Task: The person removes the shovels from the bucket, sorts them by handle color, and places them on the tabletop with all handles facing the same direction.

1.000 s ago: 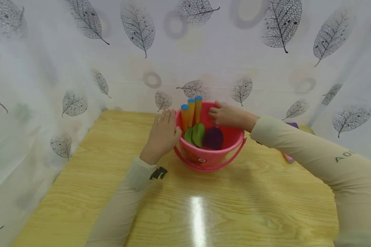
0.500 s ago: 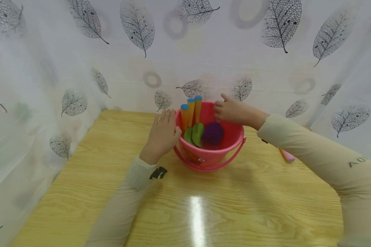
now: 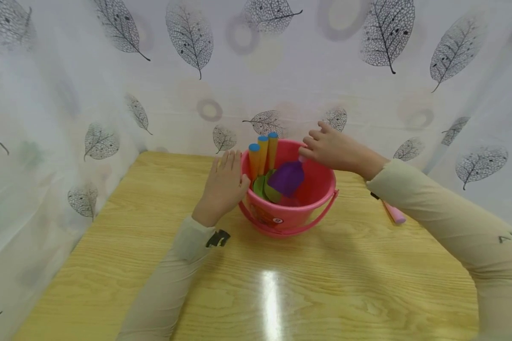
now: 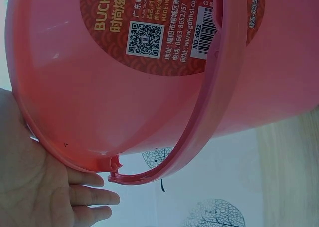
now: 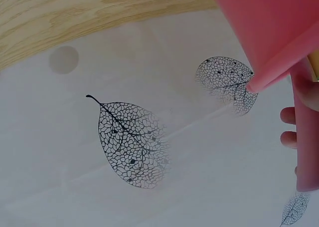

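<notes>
A pink bucket stands upright on the table. My left hand lies against its left rim, fingers straight; the left wrist view shows the palm at the rim beside the handle hinge. My right hand grips the pink handle of a toy shovel over the bucket's far right side. The shovel's purple blade slants down to the left inside the bucket. Several toy tools lean at the bucket's left, with green heads low and orange handles with blue ends sticking up past the rim.
Another pink handle lies on the wooden table at the right, partly hidden by my right sleeve. The bucket's carrying handle hangs down in front. A leaf-patterned white curtain hangs behind the table.
My right hand has moved right and slightly up with the shovel, whose purple blade has risen and tilted left over the green heads. The left hand has stayed in place.
</notes>
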